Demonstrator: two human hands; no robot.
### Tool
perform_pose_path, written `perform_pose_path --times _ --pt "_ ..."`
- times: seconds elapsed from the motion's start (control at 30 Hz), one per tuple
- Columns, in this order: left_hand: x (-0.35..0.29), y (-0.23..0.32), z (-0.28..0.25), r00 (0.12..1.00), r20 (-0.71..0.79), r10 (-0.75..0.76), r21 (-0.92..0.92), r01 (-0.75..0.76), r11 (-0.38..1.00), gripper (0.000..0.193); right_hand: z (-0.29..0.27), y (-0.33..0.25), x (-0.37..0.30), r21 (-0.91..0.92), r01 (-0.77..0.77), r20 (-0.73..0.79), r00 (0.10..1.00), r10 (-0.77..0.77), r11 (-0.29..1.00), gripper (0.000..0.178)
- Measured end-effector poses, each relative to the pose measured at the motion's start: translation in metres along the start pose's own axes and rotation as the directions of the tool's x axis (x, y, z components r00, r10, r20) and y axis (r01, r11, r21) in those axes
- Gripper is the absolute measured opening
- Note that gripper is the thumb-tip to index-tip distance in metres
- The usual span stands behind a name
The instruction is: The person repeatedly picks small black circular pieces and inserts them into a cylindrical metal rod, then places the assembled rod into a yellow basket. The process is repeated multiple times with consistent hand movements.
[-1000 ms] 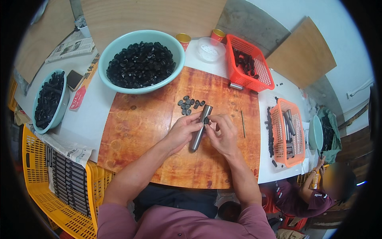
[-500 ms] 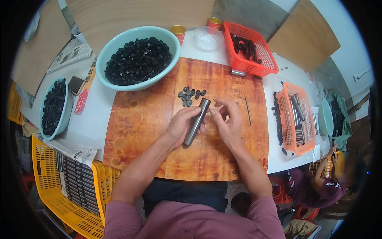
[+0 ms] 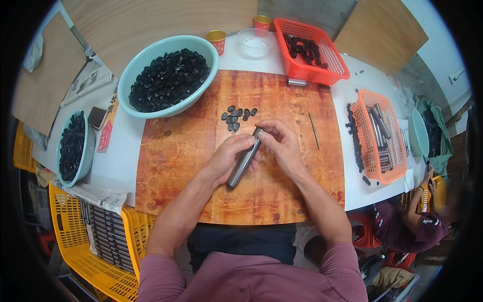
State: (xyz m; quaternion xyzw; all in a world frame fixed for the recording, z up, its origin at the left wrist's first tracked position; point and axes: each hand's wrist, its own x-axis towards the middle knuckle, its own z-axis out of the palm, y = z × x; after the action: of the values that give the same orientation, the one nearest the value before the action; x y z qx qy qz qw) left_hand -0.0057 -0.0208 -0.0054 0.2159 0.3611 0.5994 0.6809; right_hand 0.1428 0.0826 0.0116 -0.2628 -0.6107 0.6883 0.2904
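Observation:
My left hand (image 3: 225, 160) is wrapped round a dark grey metal tube (image 3: 243, 165), held slanting above the brown wooden board (image 3: 186, 196). The tube's far end points up and to the right. Around that end my right hand (image 3: 283, 146) is closed, thumb and fingertips pressed to it. Whether a small piece sits under those fingertips is hidden. Just beyond my hands lies a small cluster of oval black pieces (image 3: 233, 120). A thin dark rod (image 3: 314, 131) rests on the board to the right of my right hand.
Large teal basin (image 3: 201, 95) of black pieces, back left; smaller basin (image 3: 88, 151), far left. A red basket (image 3: 322, 75) stands at the back right, an orange basket (image 3: 370, 151) of metal tubes at the right. A yellow crate (image 3: 65, 236) is lower left. Another person (image 3: 410, 224) works at the right.
My right hand has moved in from beside the tube and closed on its far end. The tube has shifted slightly down and left in view. The whole view has shifted a little.

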Motion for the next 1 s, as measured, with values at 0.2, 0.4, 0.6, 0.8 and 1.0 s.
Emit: perform_pose_path --times 0.2,0.4,0.6,0.8,1.0 --pt "-0.001 -0.001 0.005 1.000 0.017 -0.011 0.032 0.011 0.999 0.028 -0.006 0.001 0.002 0.024 -0.053 0.009 0.999 0.053 0.998 0.029" --pt "-0.001 -0.003 0.001 0.998 0.044 0.048 0.174 -0.055 0.983 0.033 -0.007 -0.004 0.001 0.137 -0.018 -0.014 1.000 0.020 0.990 0.037" --pt "0.003 -0.002 0.008 0.992 0.080 0.095 0.184 -0.108 0.977 0.040 -0.017 -0.002 0.004 0.181 0.084 -0.063 0.995 -0.074 0.980 0.044" --pt "0.001 -0.007 0.005 0.994 0.068 0.086 0.237 -0.100 0.966 0.035 -0.019 0.001 0.006 0.177 0.071 -0.068 0.996 -0.059 0.982 0.043" --pt "-0.001 -0.004 0.005 0.989 0.080 0.128 0.396 -0.149 0.906 0.034 -0.017 0.000 0.005 0.162 0.077 -0.061 0.996 -0.068 0.984 0.043"
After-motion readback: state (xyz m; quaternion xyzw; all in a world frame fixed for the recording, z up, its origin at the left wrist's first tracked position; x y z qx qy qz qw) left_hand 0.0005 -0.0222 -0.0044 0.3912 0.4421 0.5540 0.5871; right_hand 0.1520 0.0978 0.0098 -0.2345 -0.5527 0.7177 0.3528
